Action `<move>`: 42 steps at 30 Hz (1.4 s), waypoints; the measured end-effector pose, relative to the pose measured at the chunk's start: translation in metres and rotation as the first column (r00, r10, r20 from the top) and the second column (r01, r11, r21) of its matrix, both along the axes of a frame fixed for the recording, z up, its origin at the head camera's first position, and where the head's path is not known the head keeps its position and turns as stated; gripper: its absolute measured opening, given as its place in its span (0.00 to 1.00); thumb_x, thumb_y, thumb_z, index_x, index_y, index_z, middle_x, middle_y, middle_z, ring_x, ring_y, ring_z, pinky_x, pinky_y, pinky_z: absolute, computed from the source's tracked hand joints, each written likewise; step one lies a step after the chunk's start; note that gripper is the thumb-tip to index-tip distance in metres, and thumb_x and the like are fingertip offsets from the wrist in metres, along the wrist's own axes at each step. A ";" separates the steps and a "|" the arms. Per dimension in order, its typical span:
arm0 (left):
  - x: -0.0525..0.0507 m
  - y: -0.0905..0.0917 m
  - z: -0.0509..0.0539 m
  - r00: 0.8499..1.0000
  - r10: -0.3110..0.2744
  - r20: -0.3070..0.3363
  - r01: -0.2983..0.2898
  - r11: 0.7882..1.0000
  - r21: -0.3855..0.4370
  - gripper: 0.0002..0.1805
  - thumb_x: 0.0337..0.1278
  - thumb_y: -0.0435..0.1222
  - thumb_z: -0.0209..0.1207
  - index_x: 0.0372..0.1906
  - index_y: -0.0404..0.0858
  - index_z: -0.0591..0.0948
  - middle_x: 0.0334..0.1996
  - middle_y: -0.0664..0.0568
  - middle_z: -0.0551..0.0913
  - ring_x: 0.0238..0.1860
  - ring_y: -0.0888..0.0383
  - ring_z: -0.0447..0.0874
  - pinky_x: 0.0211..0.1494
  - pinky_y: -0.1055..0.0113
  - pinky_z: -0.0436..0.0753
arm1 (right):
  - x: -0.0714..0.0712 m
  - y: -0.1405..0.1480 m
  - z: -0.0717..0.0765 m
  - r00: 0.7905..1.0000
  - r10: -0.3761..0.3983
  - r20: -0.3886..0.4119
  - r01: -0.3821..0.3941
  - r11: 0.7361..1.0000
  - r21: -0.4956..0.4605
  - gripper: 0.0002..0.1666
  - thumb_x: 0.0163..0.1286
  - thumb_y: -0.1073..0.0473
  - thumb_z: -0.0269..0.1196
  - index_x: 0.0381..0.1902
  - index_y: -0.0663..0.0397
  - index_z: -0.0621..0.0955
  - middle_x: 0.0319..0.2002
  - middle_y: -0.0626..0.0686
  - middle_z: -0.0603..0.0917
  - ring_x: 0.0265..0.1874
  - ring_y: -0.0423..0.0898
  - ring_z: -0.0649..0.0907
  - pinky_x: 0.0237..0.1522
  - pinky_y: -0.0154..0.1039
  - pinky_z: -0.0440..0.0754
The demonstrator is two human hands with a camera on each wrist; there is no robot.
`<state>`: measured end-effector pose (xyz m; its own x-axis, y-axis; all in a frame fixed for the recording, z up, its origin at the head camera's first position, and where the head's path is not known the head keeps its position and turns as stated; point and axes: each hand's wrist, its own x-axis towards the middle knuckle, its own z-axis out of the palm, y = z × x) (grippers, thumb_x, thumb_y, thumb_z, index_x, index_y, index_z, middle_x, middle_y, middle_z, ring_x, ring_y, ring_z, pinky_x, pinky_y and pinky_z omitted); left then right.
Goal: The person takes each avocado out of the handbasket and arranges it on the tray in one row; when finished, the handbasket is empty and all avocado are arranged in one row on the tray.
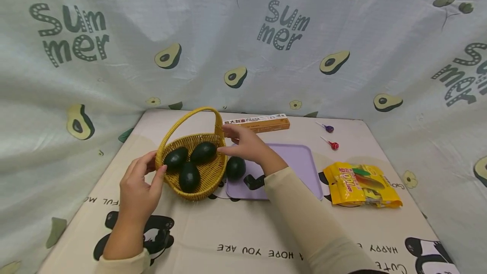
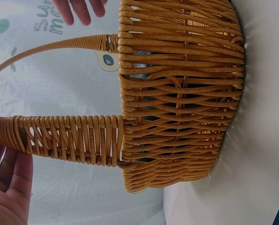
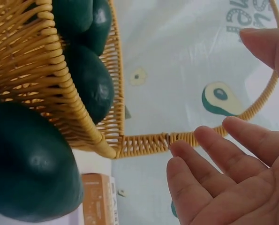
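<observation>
and here on my feed, the left hand [image 1: 138, 185] is clamped on one leg of the handle [image 2: 73, 136], thumb on one side, fingers on the other. that handle belongs to a round golden-yellow woven wicker basket [image 1: 195, 195], sitting just right of my left grip, its arch rising between the two hands.

over to the right hand [image 1: 247, 145]: fingers and thumb spread apart, nothing between them, hovering beside the opposite leg of the handle; i can't tell whether a fingertip brushes it.

inside the basket, between both hands, i count three glossy dark-green oval avocados: one [image 1: 176, 158] nearest my left grip, another [image 1: 203, 152] towards the right hand, the third [image 1: 189, 176] on the near side. a fourth dark-green avocado [image 1: 236, 168] lies just outside the wicker, below the right hand, at the left end of a flat lavender rectangular tray [image 1: 293, 168].

beyond the right hand, there's a long orange-and-white pasta box [image 1: 266, 124]. further right of it, two lollipops, one purple-wrapped [image 1: 329, 129], one red-wrapped [image 1: 334, 146], and, well apart from both hands, a shiny yellow plastic snack bag [image 1: 361, 185].
</observation>
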<state>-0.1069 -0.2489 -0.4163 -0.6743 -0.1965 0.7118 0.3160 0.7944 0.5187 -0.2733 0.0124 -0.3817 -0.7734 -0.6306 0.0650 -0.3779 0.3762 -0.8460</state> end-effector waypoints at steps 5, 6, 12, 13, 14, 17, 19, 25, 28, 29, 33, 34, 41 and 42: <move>-0.001 0.001 0.001 1.000 0.001 0.009 -0.001 1.000 0.000 0.26 0.59 0.26 0.69 0.62 0.31 0.78 0.49 0.37 0.82 0.50 0.47 0.84 0.59 0.92 0.67 | -0.005 -0.010 0.000 1.000 0.000 0.025 -0.001 1.000 0.011 0.48 0.64 0.48 0.74 0.76 0.55 0.68 0.73 0.56 0.73 0.72 0.53 0.73 0.74 0.51 0.71; -0.001 0.001 0.001 1.000 0.001 0.010 -0.001 1.000 0.002 0.26 0.59 0.26 0.69 0.62 0.31 0.78 0.49 0.37 0.82 0.50 0.47 0.84 0.59 0.92 0.67 | -0.006 -0.011 0.000 0.999 0.000 0.034 0.000 1.000 0.008 0.47 0.64 0.48 0.74 0.76 0.54 0.68 0.73 0.56 0.73 0.72 0.54 0.73 0.74 0.52 0.71; -0.001 0.001 0.000 1.000 0.005 0.016 -0.005 1.000 0.003 0.26 0.59 0.26 0.69 0.63 0.31 0.78 0.49 0.38 0.82 0.50 0.47 0.84 0.60 0.92 0.67 | -0.009 -0.022 -0.001 0.997 0.003 0.077 -0.004 1.000 0.011 0.44 0.64 0.45 0.74 0.74 0.47 0.71 0.71 0.51 0.75 0.71 0.51 0.75 0.70 0.51 0.76; -0.001 0.001 0.000 1.000 0.005 0.018 -0.005 1.000 0.002 0.26 0.59 0.26 0.69 0.63 0.31 0.78 0.49 0.38 0.82 0.50 0.47 0.84 0.60 0.92 0.67 | -0.009 -0.024 -0.001 0.997 0.004 0.082 -0.005 1.000 0.015 0.44 0.64 0.45 0.74 0.74 0.47 0.71 0.71 0.52 0.75 0.71 0.51 0.75 0.70 0.51 0.76; -0.001 0.001 0.000 1.000 0.004 0.019 -0.004 1.000 0.002 0.26 0.59 0.26 0.69 0.63 0.31 0.78 0.49 0.38 0.82 0.50 0.47 0.84 0.60 0.92 0.67 | -0.009 -0.026 -0.001 0.996 0.007 0.086 -0.008 1.000 0.017 0.43 0.64 0.45 0.73 0.74 0.47 0.71 0.71 0.52 0.75 0.71 0.51 0.75 0.70 0.51 0.76; 0.000 0.001 0.000 1.000 0.000 0.022 0.000 1.000 0.005 0.26 0.59 0.26 0.69 0.63 0.31 0.78 0.49 0.38 0.82 0.50 0.47 0.84 0.59 0.92 0.67 | -0.011 -0.033 -0.002 0.997 0.016 0.074 -0.019 0.999 0.041 0.42 0.65 0.46 0.73 0.73 0.49 0.72 0.71 0.53 0.75 0.71 0.53 0.74 0.71 0.51 0.75; 0.000 0.001 0.000 1.000 -0.002 0.023 0.002 1.000 0.006 0.26 0.59 0.26 0.69 0.63 0.31 0.78 0.49 0.38 0.82 0.49 0.47 0.84 0.59 0.92 0.68 | -0.013 -0.037 -0.002 0.998 0.027 0.065 -0.031 0.998 0.061 0.42 0.66 0.47 0.72 0.74 0.51 0.72 0.72 0.53 0.75 0.72 0.54 0.73 0.71 0.51 0.75; -0.002 0.000 0.000 1.000 -0.011 0.018 0.011 1.000 0.000 0.27 0.58 0.26 0.69 0.63 0.32 0.78 0.49 0.39 0.82 0.49 0.47 0.84 0.60 0.92 0.68 | -0.018 -0.051 -0.004 0.996 0.010 0.084 -0.018 0.995 0.095 0.41 0.66 0.48 0.72 0.73 0.52 0.73 0.71 0.53 0.75 0.73 0.54 0.72 0.72 0.49 0.75; -0.003 -0.001 0.000 1.000 -0.017 0.016 0.017 1.000 -0.003 0.27 0.58 0.26 0.70 0.63 0.32 0.78 0.48 0.39 0.82 0.49 0.48 0.84 0.60 0.92 0.68 | -0.020 -0.056 -0.005 0.995 -0.006 0.096 -0.005 0.994 0.106 0.40 0.65 0.49 0.73 0.72 0.53 0.73 0.71 0.53 0.76 0.72 0.53 0.73 0.71 0.49 0.75; -0.003 -0.001 0.001 1.000 -0.018 0.016 0.018 1.000 -0.004 0.27 0.58 0.26 0.70 0.63 0.32 0.78 0.48 0.39 0.82 0.49 0.48 0.84 0.59 0.92 0.68 | -0.020 -0.057 -0.006 0.995 -0.008 0.101 -0.003 0.994 0.112 0.40 0.65 0.50 0.73 0.72 0.53 0.73 0.71 0.54 0.76 0.72 0.53 0.73 0.71 0.49 0.75; -0.003 -0.001 0.001 1.000 -0.020 0.019 0.020 1.000 -0.004 0.27 0.58 0.26 0.70 0.63 0.32 0.78 0.48 0.39 0.82 0.49 0.48 0.84 0.59 0.92 0.68 | -0.023 -0.063 -0.008 0.993 -0.018 0.119 0.001 0.990 0.143 0.40 0.65 0.52 0.74 0.72 0.52 0.74 0.70 0.53 0.76 0.71 0.52 0.74 0.70 0.49 0.76; -0.003 -0.001 0.002 1.000 -0.019 0.020 0.019 1.000 -0.004 0.27 0.58 0.27 0.70 0.63 0.32 0.78 0.48 0.39 0.82 0.49 0.48 0.84 0.59 0.92 0.68 | -0.023 -0.064 -0.009 0.992 -0.017 0.123 -0.002 0.988 0.152 0.40 0.64 0.52 0.74 0.72 0.52 0.74 0.70 0.53 0.76 0.71 0.52 0.74 0.70 0.49 0.76; -0.001 -0.002 0.001 1.000 -0.008 0.022 0.008 1.000 -0.001 0.26 0.57 0.26 0.70 0.62 0.32 0.79 0.47 0.39 0.83 0.48 0.48 0.84 0.59 0.92 0.68 | -0.026 -0.076 -0.012 0.991 0.007 0.133 -0.036 0.976 0.216 0.40 0.63 0.51 0.75 0.71 0.52 0.75 0.70 0.53 0.76 0.69 0.50 0.76 0.68 0.47 0.78; 0.000 -0.002 0.001 1.000 -0.005 0.021 0.005 1.000 -0.002 0.26 0.57 0.26 0.70 0.62 0.32 0.79 0.47 0.39 0.83 0.48 0.48 0.84 0.59 0.92 0.68 | -0.026 -0.077 -0.012 0.990 0.008 0.142 -0.039 0.976 0.215 0.41 0.63 0.52 0.75 0.71 0.52 0.75 0.71 0.53 0.76 0.69 0.50 0.76 0.68 0.47 0.78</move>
<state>-0.1074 -0.2512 -0.4151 -0.6903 -0.1917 0.6977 0.3088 0.7940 0.5236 -0.2996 -0.0649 -0.3938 -0.7498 -0.6358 -0.1831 -0.2728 0.5491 -0.7900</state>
